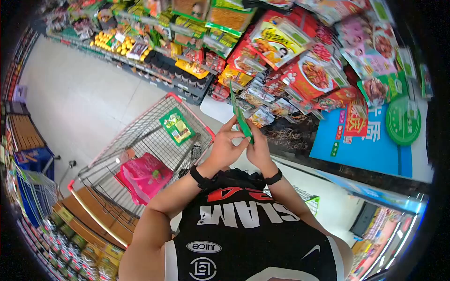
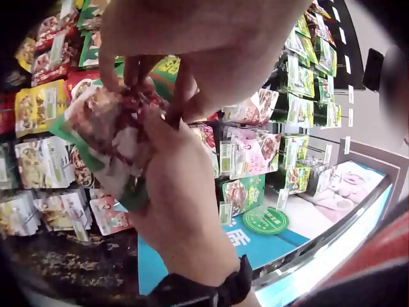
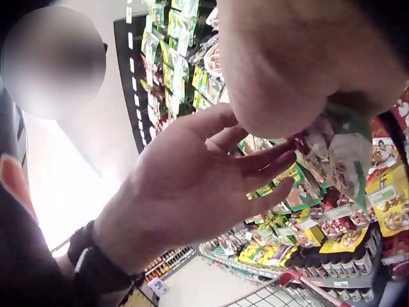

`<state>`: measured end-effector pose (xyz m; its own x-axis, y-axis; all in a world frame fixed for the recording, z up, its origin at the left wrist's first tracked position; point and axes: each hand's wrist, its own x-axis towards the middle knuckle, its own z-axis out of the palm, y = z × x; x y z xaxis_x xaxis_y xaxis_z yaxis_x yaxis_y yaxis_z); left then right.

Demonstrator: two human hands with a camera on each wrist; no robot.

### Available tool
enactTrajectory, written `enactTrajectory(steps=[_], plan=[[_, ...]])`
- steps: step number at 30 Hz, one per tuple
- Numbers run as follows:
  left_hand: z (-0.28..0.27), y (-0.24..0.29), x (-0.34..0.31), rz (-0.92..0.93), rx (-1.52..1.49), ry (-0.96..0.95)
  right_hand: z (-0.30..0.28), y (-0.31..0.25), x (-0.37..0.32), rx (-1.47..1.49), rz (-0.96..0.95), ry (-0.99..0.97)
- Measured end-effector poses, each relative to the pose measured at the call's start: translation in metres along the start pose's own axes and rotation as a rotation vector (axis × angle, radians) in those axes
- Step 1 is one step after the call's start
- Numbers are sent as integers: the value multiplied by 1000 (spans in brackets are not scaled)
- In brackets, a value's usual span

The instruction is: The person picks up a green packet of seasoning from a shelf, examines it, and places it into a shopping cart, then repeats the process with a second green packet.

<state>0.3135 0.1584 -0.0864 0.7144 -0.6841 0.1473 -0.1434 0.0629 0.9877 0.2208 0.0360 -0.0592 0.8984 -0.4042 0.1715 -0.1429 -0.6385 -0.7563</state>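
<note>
Both hands hold a green-edged food packet (image 1: pixel 240 119) in front of the chest, its narrow edge toward the head camera. My left hand (image 1: pixel 227 149) pinches it from the left, thumb on its lower end. From the other side my right hand (image 1: pixel 259 149) grips the same end. The left wrist view shows the packet (image 2: pixel 105 144) with a blurred picture of reddish food on its face and the right thumb (image 2: pixel 160 131) laid over it. In the right wrist view, the left fingers (image 3: pixel 268 166) reach out long beside the packet, partly behind the right hand (image 3: pixel 287 64).
A wire shopping cart (image 1: pixel 101 157) stands at the left, holding a green packet (image 1: pixel 176 126) and a pink bag (image 1: pixel 146 175). Racks of hanging seasoning packets (image 1: pixel 311 77) rise ahead, above a blue counter panel (image 1: pixel 328 145). Stacked bottles and jars (image 1: pixel 77 248) stand at lower left.
</note>
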Motion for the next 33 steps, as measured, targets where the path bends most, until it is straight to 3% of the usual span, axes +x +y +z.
enactTrajectory(steps=[2,5,6,9,11,13,14,18,26,33], plan=[[0,17,7,77,4,-103,-15,20,-9,141,169,16],[-7,28,15,126,230,-42,-34,60,-25,442,324,74],[-10,27,15,90,290,1,-43,62,-29,616,398,94],[-9,21,16,-229,25,-39,-72,51,-39,1009,556,145],[-9,27,23,-348,-200,-278,-90,39,-39,1154,553,160],[-2,40,26,-444,-402,-504,-97,33,-41,1176,537,205],[5,37,25,-344,-351,-521,-100,34,-42,1182,533,210],[34,78,38,-196,62,-523,-106,45,-52,1166,481,254],[73,75,38,-169,-12,-581,-129,54,-74,1136,363,281],[103,103,40,-117,32,-547,-136,57,-81,1197,318,438]])
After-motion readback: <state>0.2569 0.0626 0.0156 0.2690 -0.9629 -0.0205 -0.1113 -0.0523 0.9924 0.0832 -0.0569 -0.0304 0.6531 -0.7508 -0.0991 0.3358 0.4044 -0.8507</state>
